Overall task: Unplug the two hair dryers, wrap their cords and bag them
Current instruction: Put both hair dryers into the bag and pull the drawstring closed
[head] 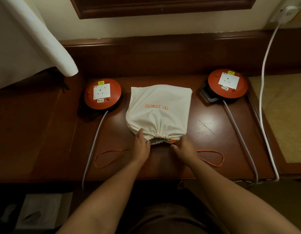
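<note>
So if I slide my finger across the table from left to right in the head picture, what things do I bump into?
Left orange socket reel → left orange drawstring loop → left hand → cream bag → right hand → right orange drawstring loop → right orange socket reel → white cable.

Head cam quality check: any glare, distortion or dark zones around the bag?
Head view: dim, warm light; soft glare patch on the table right of the bag; wide-angle bending at the edges; bottom of frame nearly black; left hand and right hand slightly soft but readable.
</note>
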Tool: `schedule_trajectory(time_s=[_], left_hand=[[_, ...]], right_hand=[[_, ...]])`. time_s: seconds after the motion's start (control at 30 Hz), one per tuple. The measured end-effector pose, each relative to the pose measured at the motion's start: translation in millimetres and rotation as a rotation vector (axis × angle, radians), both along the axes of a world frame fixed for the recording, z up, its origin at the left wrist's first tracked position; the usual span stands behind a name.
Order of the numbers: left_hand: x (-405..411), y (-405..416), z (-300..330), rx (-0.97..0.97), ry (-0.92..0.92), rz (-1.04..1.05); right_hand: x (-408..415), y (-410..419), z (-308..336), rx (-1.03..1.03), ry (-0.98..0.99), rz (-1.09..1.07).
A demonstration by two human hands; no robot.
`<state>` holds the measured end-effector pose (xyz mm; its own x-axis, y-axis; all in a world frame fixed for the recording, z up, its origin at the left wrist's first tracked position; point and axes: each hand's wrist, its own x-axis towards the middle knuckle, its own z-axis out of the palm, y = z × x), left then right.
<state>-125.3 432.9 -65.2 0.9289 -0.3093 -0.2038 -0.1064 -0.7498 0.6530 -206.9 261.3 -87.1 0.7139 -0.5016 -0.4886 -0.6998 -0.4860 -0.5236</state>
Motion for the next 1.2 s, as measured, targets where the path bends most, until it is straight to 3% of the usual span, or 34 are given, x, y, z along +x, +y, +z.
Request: schedule_trajectory(time_s=[0.17, 0.43, 0.57, 0.9, 1.2], left_hand=[[7, -7, 4, -0.007, -0.026, 0.053], [8, 12, 7, -0.183, 0.096, 0.122], [3, 32, -2, -0.107, 0.172, 0.147], [12, 46, 0, 0.047, -0.083, -0.177], [14, 42, 8, 0.004, 0.067, 0.097]], right_hand=[[5, 8, -4, 0.090, -0.083, -0.190], [-2, 6, 8, 0.241, -0.265, -0.203], [-6, 0, 12, 0.196, -0.306, -0.164], [-6, -7, 26, -0.045, -0.301, 0.183], [-9, -11, 33, -0.040, -0.293, 0.074]])
